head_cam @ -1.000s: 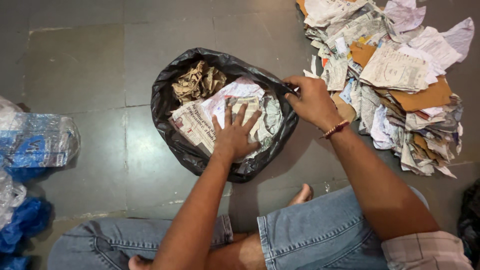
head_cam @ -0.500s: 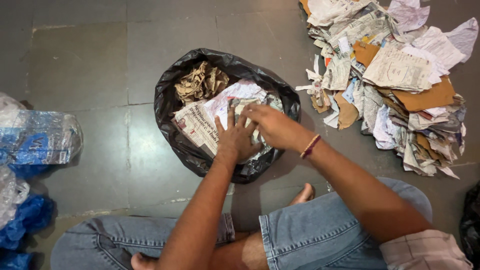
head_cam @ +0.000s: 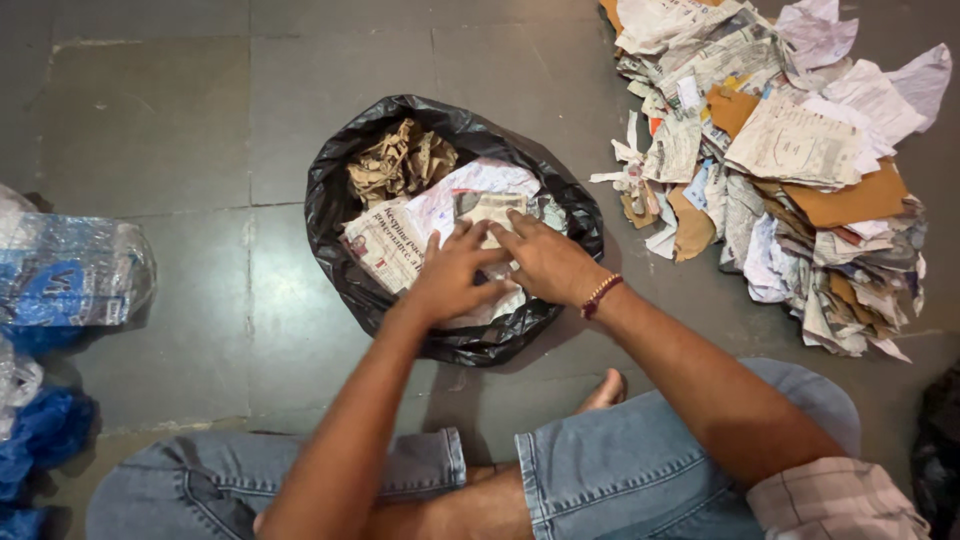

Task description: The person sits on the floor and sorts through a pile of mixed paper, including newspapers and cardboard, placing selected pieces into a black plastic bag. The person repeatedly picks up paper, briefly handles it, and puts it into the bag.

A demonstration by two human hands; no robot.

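Observation:
An open black plastic bag lies on the floor, filled with newspaper sheets and a crumpled brown paper wad. My left hand presses flat on the papers inside the bag, fingers spread. My right hand, with a bead bracelet at the wrist, rests palm down beside it on the same papers, fingertips touching the left hand's. Neither hand grips anything.
A large heap of waste paper, newspaper and brown card lies on the floor to the right. Clear and blue plastic bags sit at the left edge. My crossed legs in jeans are at the bottom. The floor is grey tile.
My right hand left the bag's right rim and came down onto the papers beside my left hand. My left hand stayed pressing on the papers, shifting slightly left.

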